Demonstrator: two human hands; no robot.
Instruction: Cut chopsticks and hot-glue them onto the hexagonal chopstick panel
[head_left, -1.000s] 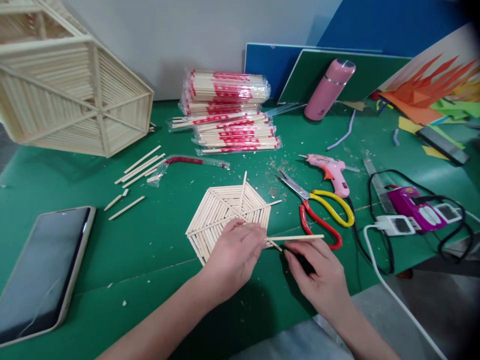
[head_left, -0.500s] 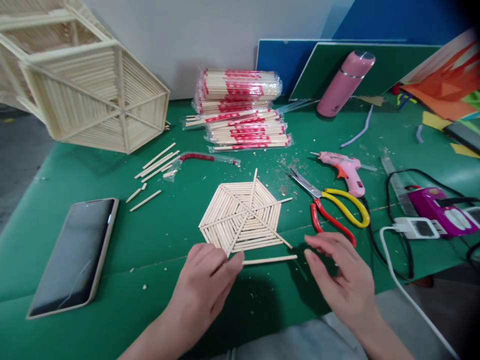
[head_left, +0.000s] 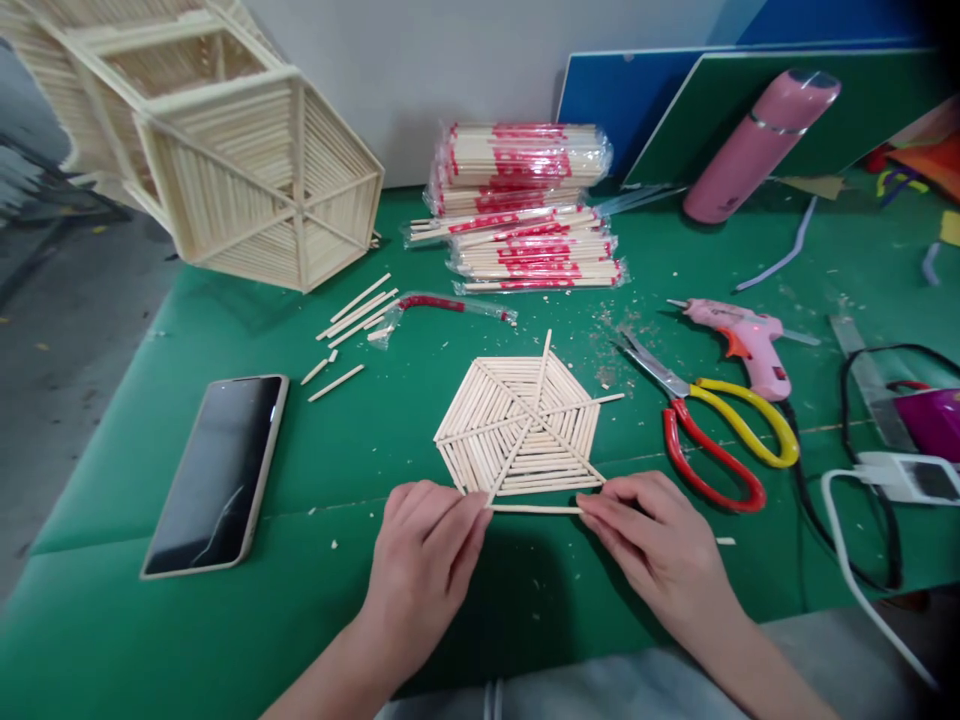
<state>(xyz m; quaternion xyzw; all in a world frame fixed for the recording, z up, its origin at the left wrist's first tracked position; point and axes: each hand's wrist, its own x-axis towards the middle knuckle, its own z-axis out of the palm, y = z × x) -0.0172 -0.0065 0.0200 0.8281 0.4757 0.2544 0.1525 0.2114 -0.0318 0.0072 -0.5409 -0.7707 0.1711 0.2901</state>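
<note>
A single thin wooden stick lies level between my hands, just below the near edge of a hexagonal panel of wooden sticks. My left hand pinches the stick's left end, close to the panel's lower left corner. At the other end, my right hand grips it between thumb and fingers, beside the panel's lower right corner. Spokes cross at the panel's middle, and a few stick out past its outline.
Scissors and a pink glue gun lie to the right, with cables and a white charger. A phone lies left. Behind are loose sticks, wrapped chopsticks, a pink bottle and a large stick structure.
My right hand has come left and closed on the free right end of the stick. The stick has drawn nearer the panel's edge. The camera view has shifted left.
</note>
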